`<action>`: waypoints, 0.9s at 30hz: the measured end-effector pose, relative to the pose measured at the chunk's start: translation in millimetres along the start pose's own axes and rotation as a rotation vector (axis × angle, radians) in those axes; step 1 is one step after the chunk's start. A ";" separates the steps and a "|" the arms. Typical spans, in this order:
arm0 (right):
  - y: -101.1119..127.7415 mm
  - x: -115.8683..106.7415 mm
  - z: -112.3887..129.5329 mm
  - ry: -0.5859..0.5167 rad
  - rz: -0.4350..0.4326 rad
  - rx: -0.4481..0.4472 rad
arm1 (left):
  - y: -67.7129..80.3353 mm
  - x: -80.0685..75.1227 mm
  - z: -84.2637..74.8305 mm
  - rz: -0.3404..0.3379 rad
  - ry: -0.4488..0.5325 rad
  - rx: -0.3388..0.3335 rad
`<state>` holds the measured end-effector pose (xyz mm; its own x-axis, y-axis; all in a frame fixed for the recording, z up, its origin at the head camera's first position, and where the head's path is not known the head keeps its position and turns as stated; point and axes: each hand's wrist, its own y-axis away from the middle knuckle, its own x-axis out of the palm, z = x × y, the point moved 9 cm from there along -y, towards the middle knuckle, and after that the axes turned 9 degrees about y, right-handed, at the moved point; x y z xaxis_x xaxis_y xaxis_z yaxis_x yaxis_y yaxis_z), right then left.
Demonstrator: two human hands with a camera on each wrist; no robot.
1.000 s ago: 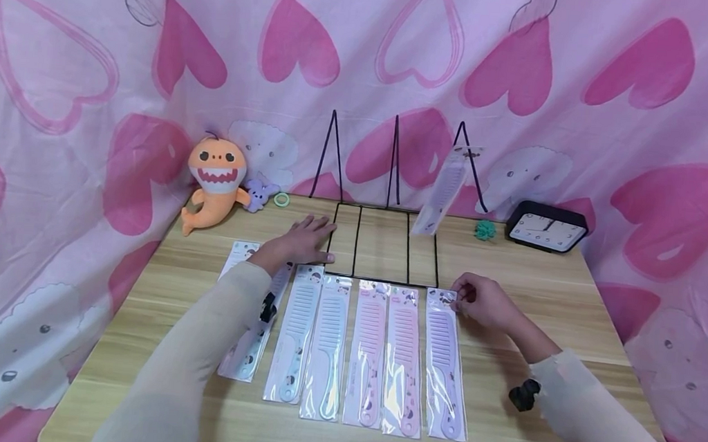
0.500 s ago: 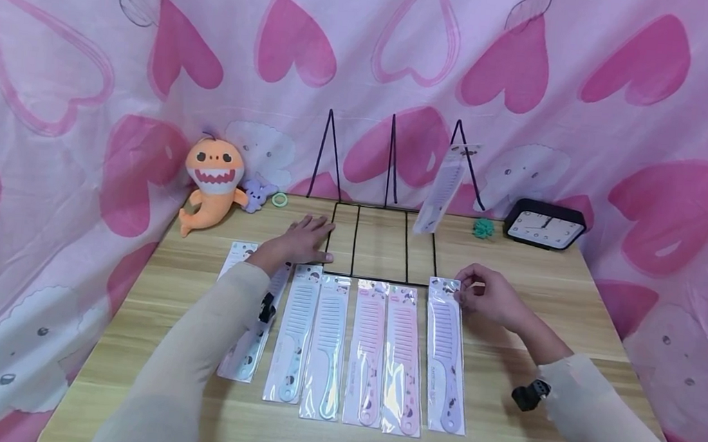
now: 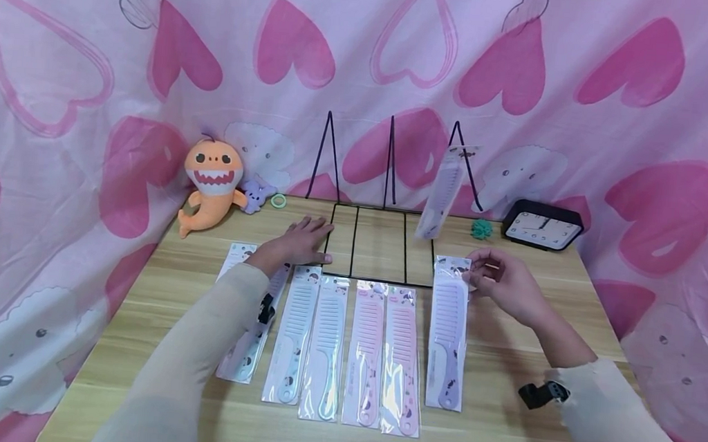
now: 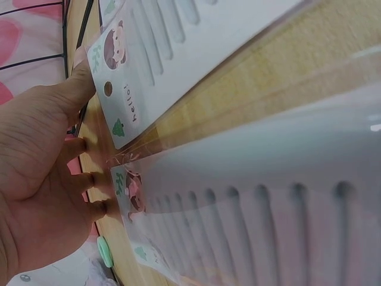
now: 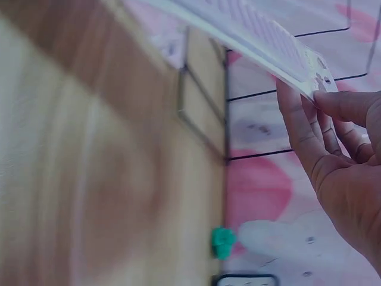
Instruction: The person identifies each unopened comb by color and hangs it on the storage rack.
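Two hands work over the wooden desk (image 3: 500,427). Right hand (image 3: 505,285) — fingers curled — pinches the top edge of a lilac plastic comb in a clear packet (image 3: 447,329), lifted at its upper end beside the black wire rack (image 3: 383,247). Left hand (image 3: 299,241) lies flat, fingers straight and released, pressing the rack's base.

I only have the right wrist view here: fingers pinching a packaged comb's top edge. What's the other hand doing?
Observer: The left hand lies flat on the table, fingertips at the black wire rack.
Reviewer: Is the pinched comb off the table?
Observer: The right hand has the purple comb by its top; its lower end looks to be on the wood.
Reviewer: Any other combs?
Observer: Five more packaged combs lie in a row, and one hangs on the rack.
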<state>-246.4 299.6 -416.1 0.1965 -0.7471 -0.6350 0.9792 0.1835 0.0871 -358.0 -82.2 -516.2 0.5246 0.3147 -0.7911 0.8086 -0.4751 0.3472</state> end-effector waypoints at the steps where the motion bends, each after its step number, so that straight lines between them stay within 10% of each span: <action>1: 1.1 -3.3 5.2 0.007 -0.009 -0.004 | -0.3 0.6 0.6 0.004 -0.005 -0.001; 17: 18.1 -58.8 85.1 -0.089 -0.265 -0.298 | -2.1 2.4 5.0 -0.002 -0.005 -0.009; 27: 20.4 -72.0 100.5 -0.071 -0.366 -0.335 | -5.3 2.5 5.6 0.012 0.022 -0.005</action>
<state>-235.4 292.9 -291.5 -0.1423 -0.8402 -0.5232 0.9166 0.0877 -0.3901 -362.5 -83.4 -522.8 0.5396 0.3271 -0.7758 0.8036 -0.4748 0.3588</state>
